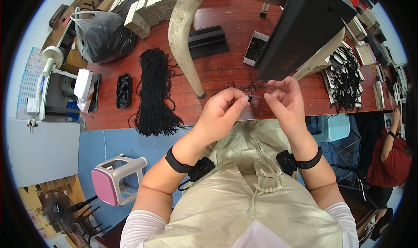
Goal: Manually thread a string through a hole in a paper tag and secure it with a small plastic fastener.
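My left hand (225, 113) is closed over the table's near edge, thumb and forefinger pinched on a small black piece (249, 99). Facing it, my right hand (287, 104) has curved fingers, with a gap between thumb and forefinger. I make out nothing in that gap. Just beyond both hands lies a loose scatter of thin black strands (249, 86) on the reddish wooden table (209, 69). To the left, a thick bundle of black cords (156, 93) hangs slightly over the edge. More black cords (346, 76) lie on white cards at the right.
A stand with a pale curved leg (179, 34) and a dark panel (300, 30) rises close beyond my hands. Behind it sit a small white box (253, 61) with black bits and a black holder (208, 41). A pink-topped stool (104, 187) stands lower left; another person (389, 161) is at right.
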### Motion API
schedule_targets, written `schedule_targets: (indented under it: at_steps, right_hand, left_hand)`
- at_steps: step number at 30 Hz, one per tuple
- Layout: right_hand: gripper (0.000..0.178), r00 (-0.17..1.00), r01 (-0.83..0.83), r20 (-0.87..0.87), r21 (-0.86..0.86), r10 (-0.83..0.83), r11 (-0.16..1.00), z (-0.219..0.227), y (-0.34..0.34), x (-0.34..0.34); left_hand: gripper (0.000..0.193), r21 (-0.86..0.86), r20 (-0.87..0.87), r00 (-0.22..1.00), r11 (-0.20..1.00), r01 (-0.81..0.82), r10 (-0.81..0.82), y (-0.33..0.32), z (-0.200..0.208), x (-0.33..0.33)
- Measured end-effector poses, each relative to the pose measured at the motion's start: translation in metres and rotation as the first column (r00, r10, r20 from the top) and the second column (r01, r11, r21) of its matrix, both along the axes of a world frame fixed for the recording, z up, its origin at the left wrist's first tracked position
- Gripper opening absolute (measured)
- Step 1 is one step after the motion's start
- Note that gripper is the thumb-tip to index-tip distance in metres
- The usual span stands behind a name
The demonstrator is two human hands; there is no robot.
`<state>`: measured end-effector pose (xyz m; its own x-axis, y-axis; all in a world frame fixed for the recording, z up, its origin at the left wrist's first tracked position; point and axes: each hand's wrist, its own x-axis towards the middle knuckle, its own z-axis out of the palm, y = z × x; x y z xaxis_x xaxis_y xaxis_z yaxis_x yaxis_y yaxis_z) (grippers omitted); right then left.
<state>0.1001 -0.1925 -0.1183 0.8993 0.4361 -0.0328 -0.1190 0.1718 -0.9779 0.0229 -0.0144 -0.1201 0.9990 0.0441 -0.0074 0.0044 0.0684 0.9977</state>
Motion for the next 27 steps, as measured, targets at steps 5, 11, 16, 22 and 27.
schedule_targets:
  at_steps: [5, 11, 16, 22, 27]
  right_hand:
    - [0.041, 0.920, -0.386, -0.057, 0.044, 0.388, 0.921, 0.038, 0.002, 0.003]
    - [0.034, 0.752, -0.542, -0.381, 0.108, 0.538, 0.833, 0.036, -0.009, 0.015]
    - [0.009, 0.867, -0.472, -0.228, -0.096, 0.443, 0.876, 0.032, -0.005, 0.010]
    - [0.009, 0.914, -0.398, -0.144, -0.139, 0.380, 0.907, 0.029, -0.003, 0.005]
    - [0.009, 0.944, -0.329, -0.070, -0.258, 0.322, 0.908, 0.035, -0.004, 0.005]
  left_hand:
    - [0.014, -0.008, 0.074, 0.997, 1.000, 0.014, -0.013, 0.003, 0.004, -0.001]
    - [0.012, -0.060, -0.032, 0.997, 0.996, 0.070, -0.072, 0.006, 0.017, -0.006]
    - [0.012, 0.021, -0.043, 0.995, 0.995, 0.095, -0.095, 0.005, 0.012, -0.007]
    - [0.010, 0.025, -0.096, 0.989, 0.993, 0.119, -0.116, 0.006, 0.010, -0.006]
    - [0.010, -0.049, -0.121, 0.980, 0.987, 0.151, -0.156, 0.007, 0.015, -0.004]
